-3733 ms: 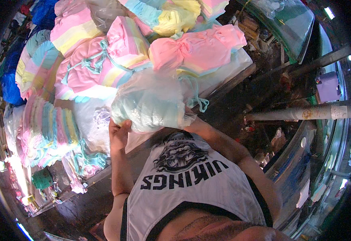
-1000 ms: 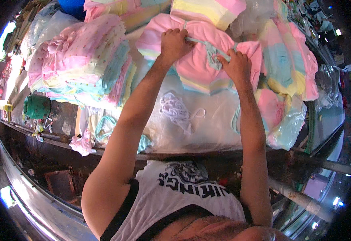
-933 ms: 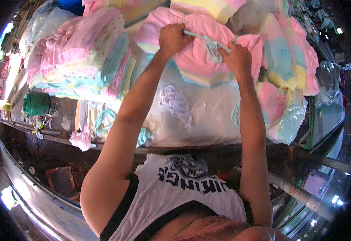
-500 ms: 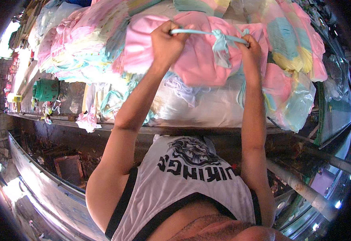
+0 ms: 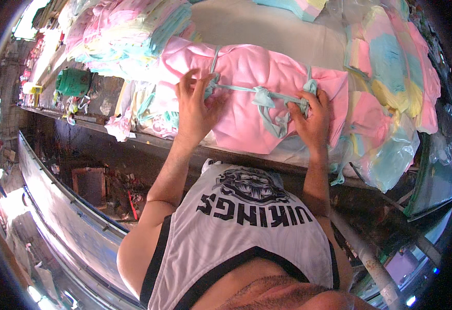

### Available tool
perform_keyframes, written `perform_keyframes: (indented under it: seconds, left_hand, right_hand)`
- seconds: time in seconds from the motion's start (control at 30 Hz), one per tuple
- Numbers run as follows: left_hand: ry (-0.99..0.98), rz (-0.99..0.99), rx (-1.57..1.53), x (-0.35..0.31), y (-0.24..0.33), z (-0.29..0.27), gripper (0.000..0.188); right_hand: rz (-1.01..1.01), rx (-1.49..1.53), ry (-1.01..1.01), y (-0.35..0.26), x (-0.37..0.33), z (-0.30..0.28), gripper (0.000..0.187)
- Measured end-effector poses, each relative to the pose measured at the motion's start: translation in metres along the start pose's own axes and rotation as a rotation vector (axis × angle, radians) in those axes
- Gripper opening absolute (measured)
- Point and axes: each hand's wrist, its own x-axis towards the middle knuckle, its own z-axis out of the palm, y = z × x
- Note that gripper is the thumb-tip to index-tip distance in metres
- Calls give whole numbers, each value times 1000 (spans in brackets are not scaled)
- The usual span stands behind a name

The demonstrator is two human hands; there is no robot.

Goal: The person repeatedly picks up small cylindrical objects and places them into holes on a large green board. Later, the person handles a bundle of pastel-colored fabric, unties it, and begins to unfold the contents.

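Note:
A pink folded cloth bundle (image 5: 241,124) lies at the near edge of the worktable, tied around with pale blue-green cloth strips (image 5: 236,88). One strip runs across it with a knot in the middle, and two more cross it at left and right. My left hand (image 5: 197,106) rests over the bundle's left part, its fingers apart and curved beside the left crossing. At the right crossing, my right hand (image 5: 313,121) has thumb and fingers closed around the knotted strip. Loose strip ends hang over the bundle's front.
Stacked pastel cloths (image 5: 127,39) stand at the far left, and more pink, blue and yellow stacks (image 5: 386,57) at the right. A clear plastic bag (image 5: 391,160) of cloth hangs at the right edge. A green container (image 5: 73,81) sits farther left.
The bundle has come down toward me, and both hands have moved down with it. My left hand has let go of the strip and spread its fingers. More crossing strips now show.

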Motion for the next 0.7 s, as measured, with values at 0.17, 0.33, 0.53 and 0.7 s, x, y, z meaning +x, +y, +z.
perform_keyframes:
  seconds: [0.17,0.33,0.53,0.7]
  left_hand:
    - [1,149,10,3,23,-1,59]
    - [-216,257,-210,18,30,29,43]
    - [-63,238,-447,13,19,45,33]
    - [-34,372,-380,1,20,43,35]
  right_hand:
    - [-187,-100,184,-10,-4,-2,34]
    - [-237,-48,-90,-36,-3,8,26]
    - [-63,297,-14,-49,6,18,13]
    - [-54,363,71,-61,-10,2,9]
